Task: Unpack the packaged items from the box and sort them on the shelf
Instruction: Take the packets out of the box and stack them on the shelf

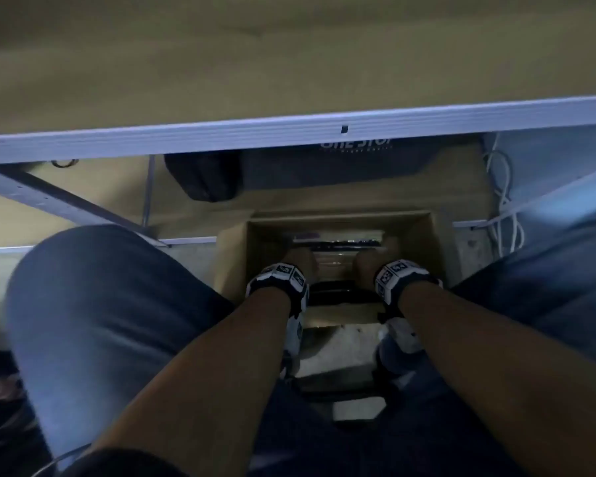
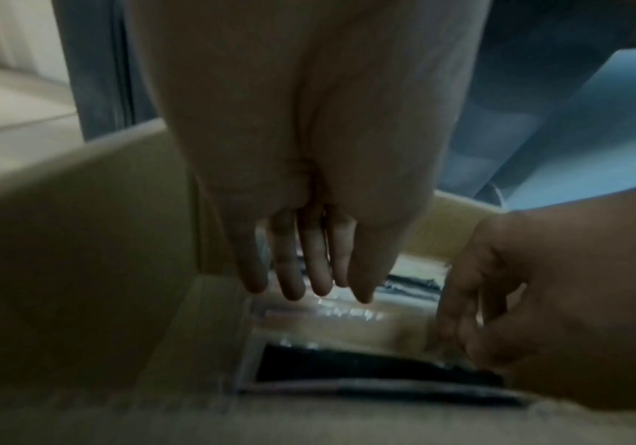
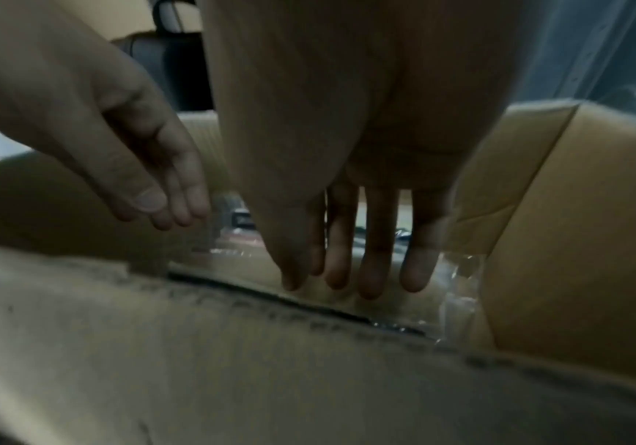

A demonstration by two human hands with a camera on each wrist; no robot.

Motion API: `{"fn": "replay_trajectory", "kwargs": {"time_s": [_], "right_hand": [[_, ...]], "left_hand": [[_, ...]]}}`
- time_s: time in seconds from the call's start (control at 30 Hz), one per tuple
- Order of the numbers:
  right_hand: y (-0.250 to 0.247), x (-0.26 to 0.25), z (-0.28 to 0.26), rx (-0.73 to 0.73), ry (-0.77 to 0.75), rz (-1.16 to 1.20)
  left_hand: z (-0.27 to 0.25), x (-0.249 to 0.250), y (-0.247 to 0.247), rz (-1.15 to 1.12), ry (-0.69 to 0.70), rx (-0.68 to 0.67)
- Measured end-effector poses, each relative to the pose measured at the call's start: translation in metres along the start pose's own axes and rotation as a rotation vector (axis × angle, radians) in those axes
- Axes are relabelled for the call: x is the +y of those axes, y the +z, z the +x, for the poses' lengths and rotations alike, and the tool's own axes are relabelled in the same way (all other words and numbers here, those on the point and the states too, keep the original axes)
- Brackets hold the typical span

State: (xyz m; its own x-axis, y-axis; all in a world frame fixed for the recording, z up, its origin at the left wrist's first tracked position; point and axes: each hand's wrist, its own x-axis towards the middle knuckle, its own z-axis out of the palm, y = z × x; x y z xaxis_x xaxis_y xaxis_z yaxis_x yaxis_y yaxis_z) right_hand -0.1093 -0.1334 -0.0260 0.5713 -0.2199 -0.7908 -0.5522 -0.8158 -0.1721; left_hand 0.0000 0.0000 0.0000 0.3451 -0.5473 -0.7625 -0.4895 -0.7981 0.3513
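Progress: early, by my judgement. The box (image 1: 338, 228) sat open on the floor between the person's knees, packs still inside; no pack had left it in these views, and no sorted pack showed on a shelf.
Left to do: lift the top pack (image 2: 347, 325) out, carry it to the shelf, then repeat for the packs beneath.
Left hand (image 1: 298, 261): reached down into the box, grip released, fingers (image 2: 290, 271) straight and close together, tips just above or touching the top pack; contact could not be told.
Right hand (image 1: 370, 261): also inside the box, grip released, fingers (image 3: 373, 265) straight and pointing down at the film near the box's right wall.
Pack: flat and rectangular, in clear glossy film that caught highlights and wrinkled at the corner; tan content under the film, a dark band along its near edge. It lay flat in the box, filling most of its width.
Box: plain tan corrugated cardboard, matte, with straight walls and flaps folded outward; the near flap edge looked rough and fibrous.
Tabletop (image 1: 289, 63): dull tan surface with a pale metal edge, above and beyond the box.
Bag (image 1: 289, 166): dark, soft, with white lettering, under the tabletop behind the box.
Light: dim, and all views were blurred.
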Motion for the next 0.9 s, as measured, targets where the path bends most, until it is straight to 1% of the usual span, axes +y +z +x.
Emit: {"fn": "replay_trajectory", "kwargs": {"time_s": [0.03, 0.13, 0.2, 0.27, 0.4, 0.47, 0.53, 0.6, 0.73, 0.9], "right_hand": [[0.004, 0.0, 0.005, 0.046, 0.0, 0.026], [-0.002, -0.01, -0.002, -0.036, 0.015, -0.071], [-0.002, -0.014, 0.001, -0.049, -0.027, -0.105], [0.0, -0.015, 0.006, -0.047, -0.055, -0.122], [0.002, -0.017, 0.009, -0.032, -0.073, -0.122], [0.004, -0.019, 0.01, 0.008, -0.072, -0.126], [0.006, -0.02, 0.01, 0.041, -0.039, -0.139], [0.009, -0.021, 0.009, 0.066, -0.05, -0.15], [0.013, -0.02, 0.01, 0.05, -0.08, -0.174], [0.012, -0.025, 0.001, 0.051, -0.144, -0.22]], "left_hand": [[0.003, -0.003, 0.002, -0.013, -0.025, -0.014], [0.005, -0.013, 0.008, -0.057, -0.05, -0.013], [0.005, -0.016, 0.01, -0.088, -0.047, 0.011], [0.006, -0.017, 0.007, -0.104, -0.028, 0.002], [0.008, -0.02, 0.002, -0.14, -0.021, 0.015], [0.007, -0.021, 0.0, -0.163, -0.039, 0.034], [0.005, -0.023, 0.0, -0.191, -0.053, 0.055], [0.003, -0.024, 0.001, -0.216, -0.057, 0.066], [0.001, -0.028, 0.004, -0.269, -0.084, 0.066], [-0.001, -0.028, 0.002, -0.278, -0.083, 0.068]]}}
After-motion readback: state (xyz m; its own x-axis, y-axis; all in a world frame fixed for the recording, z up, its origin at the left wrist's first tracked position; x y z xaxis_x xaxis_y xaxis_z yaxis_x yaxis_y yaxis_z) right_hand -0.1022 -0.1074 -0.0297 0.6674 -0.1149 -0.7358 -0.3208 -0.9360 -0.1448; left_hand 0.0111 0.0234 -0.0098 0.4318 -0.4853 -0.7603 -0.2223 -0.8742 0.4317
